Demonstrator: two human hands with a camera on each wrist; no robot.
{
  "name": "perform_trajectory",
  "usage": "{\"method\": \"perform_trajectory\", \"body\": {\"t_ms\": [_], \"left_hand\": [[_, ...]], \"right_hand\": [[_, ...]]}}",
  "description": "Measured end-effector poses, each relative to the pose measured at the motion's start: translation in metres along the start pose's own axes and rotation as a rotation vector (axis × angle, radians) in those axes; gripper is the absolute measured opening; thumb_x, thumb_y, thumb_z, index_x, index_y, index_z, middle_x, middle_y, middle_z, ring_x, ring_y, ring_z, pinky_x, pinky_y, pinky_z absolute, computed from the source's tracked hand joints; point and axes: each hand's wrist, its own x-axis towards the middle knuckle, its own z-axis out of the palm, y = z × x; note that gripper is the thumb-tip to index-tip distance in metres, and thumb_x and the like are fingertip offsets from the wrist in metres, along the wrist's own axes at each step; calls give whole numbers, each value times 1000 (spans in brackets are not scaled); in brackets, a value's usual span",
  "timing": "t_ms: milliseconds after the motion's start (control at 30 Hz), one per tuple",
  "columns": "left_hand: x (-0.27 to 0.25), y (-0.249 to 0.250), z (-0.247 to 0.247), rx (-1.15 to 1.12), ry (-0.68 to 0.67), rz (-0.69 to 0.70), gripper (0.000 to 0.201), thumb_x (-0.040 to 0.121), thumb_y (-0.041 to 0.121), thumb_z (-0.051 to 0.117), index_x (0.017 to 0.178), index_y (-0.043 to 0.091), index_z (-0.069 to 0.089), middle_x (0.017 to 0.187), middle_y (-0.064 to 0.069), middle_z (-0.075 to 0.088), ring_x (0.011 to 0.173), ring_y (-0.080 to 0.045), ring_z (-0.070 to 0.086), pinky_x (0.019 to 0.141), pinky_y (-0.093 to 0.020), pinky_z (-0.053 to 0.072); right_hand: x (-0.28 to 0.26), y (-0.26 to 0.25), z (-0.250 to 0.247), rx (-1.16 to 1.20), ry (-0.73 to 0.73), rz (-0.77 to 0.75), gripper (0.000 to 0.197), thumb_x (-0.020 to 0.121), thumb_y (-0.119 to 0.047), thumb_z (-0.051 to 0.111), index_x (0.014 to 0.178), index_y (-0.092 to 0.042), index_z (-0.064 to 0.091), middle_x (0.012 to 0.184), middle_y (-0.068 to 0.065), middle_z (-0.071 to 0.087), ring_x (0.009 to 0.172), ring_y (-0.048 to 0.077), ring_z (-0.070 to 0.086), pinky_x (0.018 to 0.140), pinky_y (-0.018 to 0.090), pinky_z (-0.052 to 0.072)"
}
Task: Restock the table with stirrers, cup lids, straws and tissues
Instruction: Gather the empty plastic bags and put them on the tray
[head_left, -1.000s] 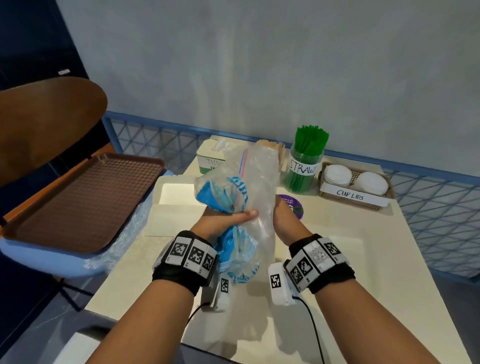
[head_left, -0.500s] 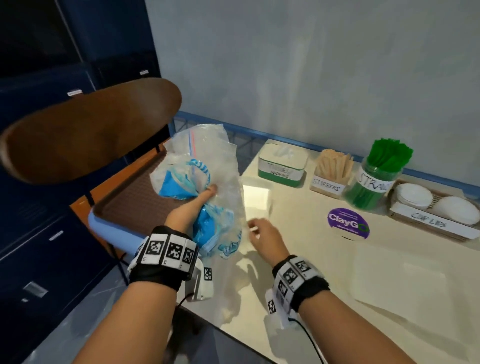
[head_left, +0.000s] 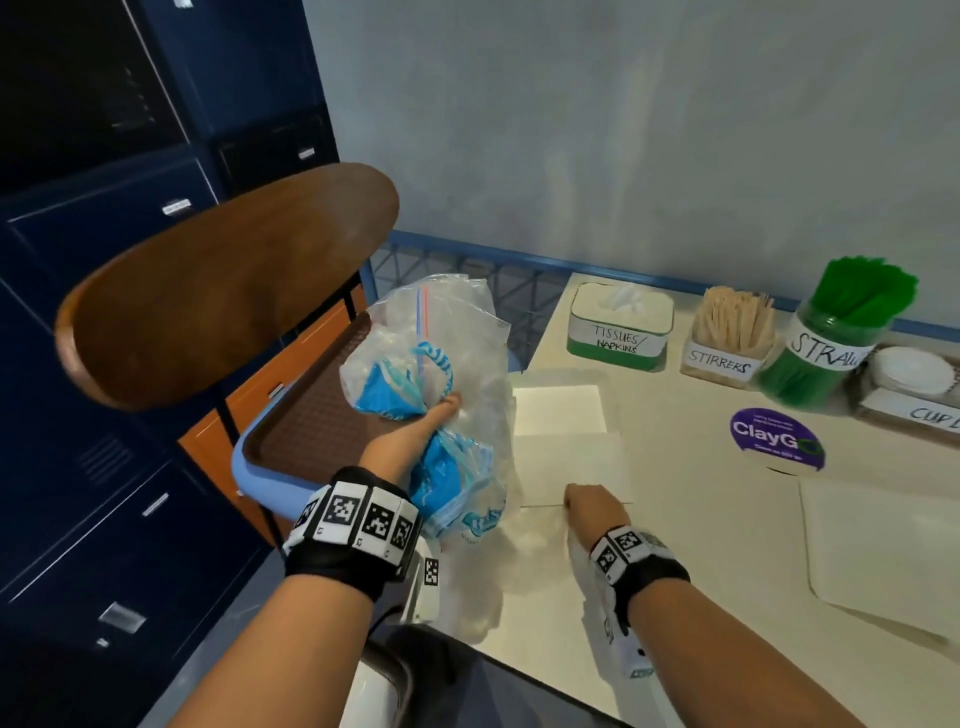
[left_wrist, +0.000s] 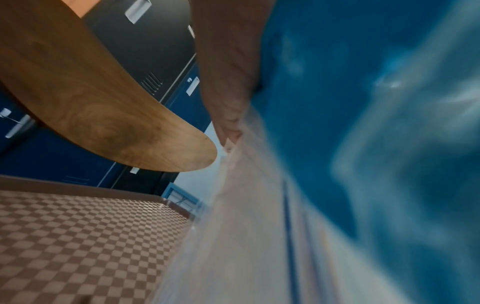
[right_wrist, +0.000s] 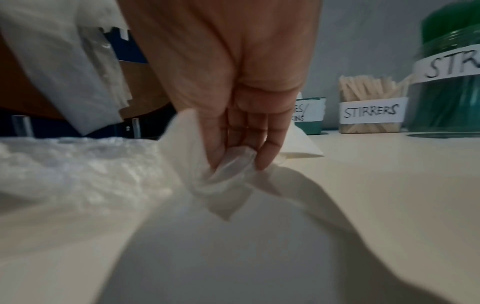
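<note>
My left hand (head_left: 415, 436) grips a crumpled bunch of clear and blue plastic bags (head_left: 431, 364) in the air, over the gap between the brown tray (head_left: 306, 431) and the table's left edge. In the left wrist view the blue plastic (left_wrist: 363, 102) fills the right side, blurred. On the table my right hand (head_left: 589, 506) pinches the bunched corner of a thin white sheet (right_wrist: 221, 195) between thumb and fingers (right_wrist: 267, 156). Along the wall stand the tissue box (head_left: 618, 327), the stirrers (head_left: 730, 327), the green straws jar (head_left: 831, 338) and the cup lids basket (head_left: 909, 374).
A wooden chair back (head_left: 223, 280) rises left of the tray. Dark blue lockers (head_left: 104, 364) fill the far left. A purple sticker (head_left: 776, 439) and another flat pale sheet (head_left: 883, 545) lie on the table's right part.
The left hand carried the bags leftward, from over the table toward the tray. The right hand let go of the bags, dropped to the table and took hold of the white sheet.
</note>
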Motion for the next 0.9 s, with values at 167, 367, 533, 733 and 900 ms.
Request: {"method": "perform_trajectory", "body": {"t_ms": [167,367,533,733,900], "left_hand": [[15,-5,17,70,-13,-96,52,73,28,78,119,16,57,107,-12,68,96,-28,66,90,-41,51],[26,-16,52,83,-42,-141,54,73,28,78,119,10,57,110,-15,67,100,-32,64,96,-46,49],[33,-26,71,101,-17,-148,56,68,31,81,115,10,58,109,-15,67,100,-32,65,96,-47,49],[42,-42,90,102,58,-10,54,71,23,80,119,11,59,115,-11,66,104,-29,64,96,-47,49],[42,-45,101,109,89,29,44,75,21,76,115,13,59,115,-12,66,105,-28,63,97,-47,49]], "right_hand": [[-7,18,-24,161,88,198,30,95,-10,38,110,-1,63,119,16,61,110,28,57,89,30,42],[-24,39,-76,259,259,293,32,99,-12,31,115,6,52,119,23,56,111,35,53,89,36,42],[-29,71,-106,330,321,372,32,97,-21,34,109,1,55,114,22,60,107,35,55,88,36,42],[-52,93,-150,310,594,427,37,94,-26,36,88,-1,63,95,24,64,79,29,49,74,34,41],[-63,94,-185,598,904,287,41,94,-31,45,82,2,65,73,22,59,70,27,49,66,32,38]]}}
